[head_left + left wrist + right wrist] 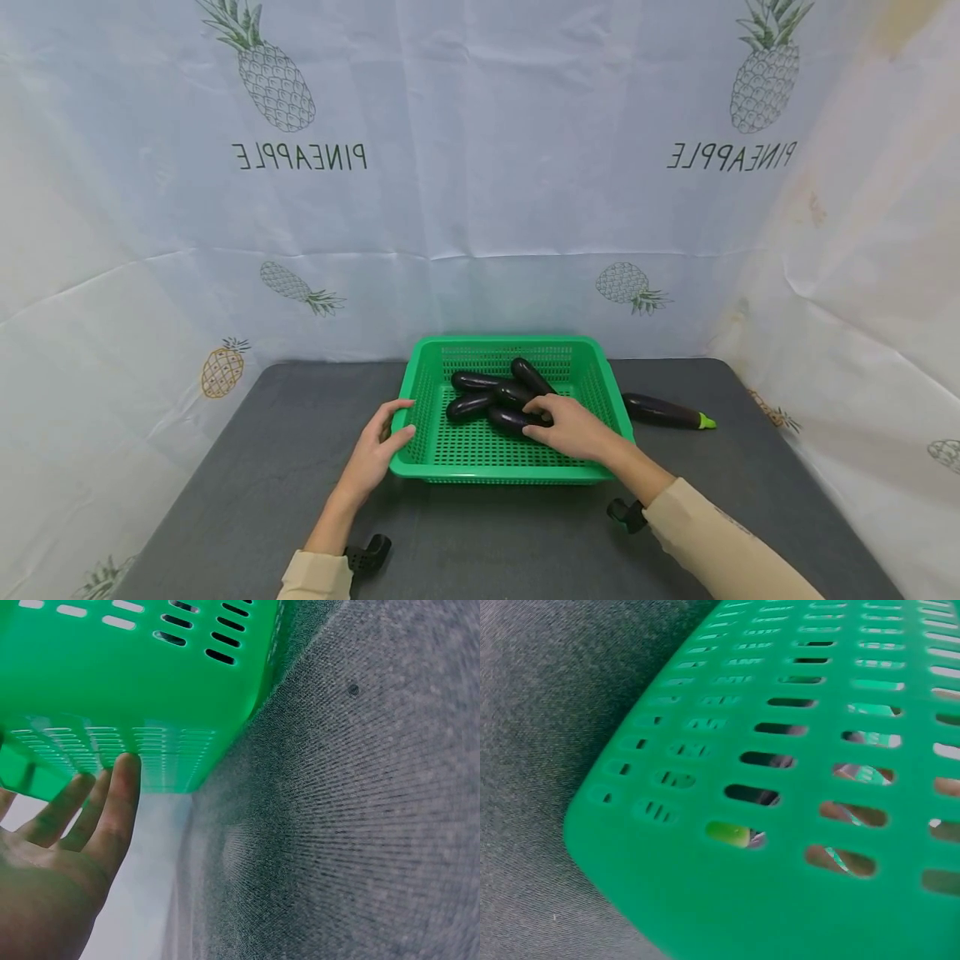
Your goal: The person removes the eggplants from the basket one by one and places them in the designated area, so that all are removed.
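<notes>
A green plastic basket (517, 475) holds several dark, glossy eggplants (471, 406). Inside it, my right hand (570, 427) grips the nearest eggplant (510, 421) at its right end, fingers and thumb bent around it. That end is covered by the hand. My left hand (371, 454) rests at the basket's left side, with thumb and index finger at the rim. In the left wrist view the left hand's fingers (120, 802) reach fairly straight against the slotted outer wall (112, 697). The basket's slotted wall (705, 892) screens most of the right hand in the right wrist view.
One more eggplant (663, 412), with a bright green stem end, lies outside the basket on the right. Everything rests on a dark grey table (480, 542). A pale curtain (517, 192) printed with pineapples hangs behind and along both sides.
</notes>
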The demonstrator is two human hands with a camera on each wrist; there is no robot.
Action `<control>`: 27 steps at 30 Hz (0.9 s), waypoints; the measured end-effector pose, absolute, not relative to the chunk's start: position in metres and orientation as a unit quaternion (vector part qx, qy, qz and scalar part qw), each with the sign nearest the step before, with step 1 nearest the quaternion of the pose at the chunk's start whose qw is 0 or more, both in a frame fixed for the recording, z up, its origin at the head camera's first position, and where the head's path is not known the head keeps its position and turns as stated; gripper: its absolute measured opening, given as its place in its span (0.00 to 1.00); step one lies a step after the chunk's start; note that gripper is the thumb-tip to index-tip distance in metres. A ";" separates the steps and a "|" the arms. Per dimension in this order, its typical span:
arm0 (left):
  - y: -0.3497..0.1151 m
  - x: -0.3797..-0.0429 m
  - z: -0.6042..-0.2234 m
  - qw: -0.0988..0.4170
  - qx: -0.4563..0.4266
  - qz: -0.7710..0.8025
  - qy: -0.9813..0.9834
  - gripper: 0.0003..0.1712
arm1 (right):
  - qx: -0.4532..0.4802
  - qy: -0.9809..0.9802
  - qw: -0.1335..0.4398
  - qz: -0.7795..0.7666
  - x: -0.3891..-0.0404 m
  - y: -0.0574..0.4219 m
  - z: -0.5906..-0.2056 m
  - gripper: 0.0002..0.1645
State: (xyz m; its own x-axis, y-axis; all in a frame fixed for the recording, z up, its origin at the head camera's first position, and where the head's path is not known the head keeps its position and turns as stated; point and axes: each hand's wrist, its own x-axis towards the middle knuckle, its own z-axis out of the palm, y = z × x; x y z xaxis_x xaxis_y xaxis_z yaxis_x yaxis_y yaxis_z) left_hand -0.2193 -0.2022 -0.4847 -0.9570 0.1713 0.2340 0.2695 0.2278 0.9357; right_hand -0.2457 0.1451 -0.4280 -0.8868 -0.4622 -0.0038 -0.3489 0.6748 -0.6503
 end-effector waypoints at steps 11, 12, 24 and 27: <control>-0.202 -0.219 -0.483 0.039 -0.138 -0.605 -0.783 0.26 | -0.233 0.907 0.123 -0.328 -0.255 0.147 -0.434 0.26; -0.202 -0.219 -0.483 0.039 -0.137 -0.605 -0.784 0.26 | -0.236 0.906 0.126 -0.328 -0.256 0.148 -0.435 0.26; -0.201 -0.219 -0.483 0.041 -0.136 -0.605 -0.783 0.26 | -0.263 0.885 0.176 -0.341 -0.260 0.147 -0.438 0.28; -0.201 -0.219 -0.483 0.042 -0.135 -0.605 -0.784 0.26 | -0.268 0.884 0.181 -0.336 -0.260 0.146 -0.439 0.29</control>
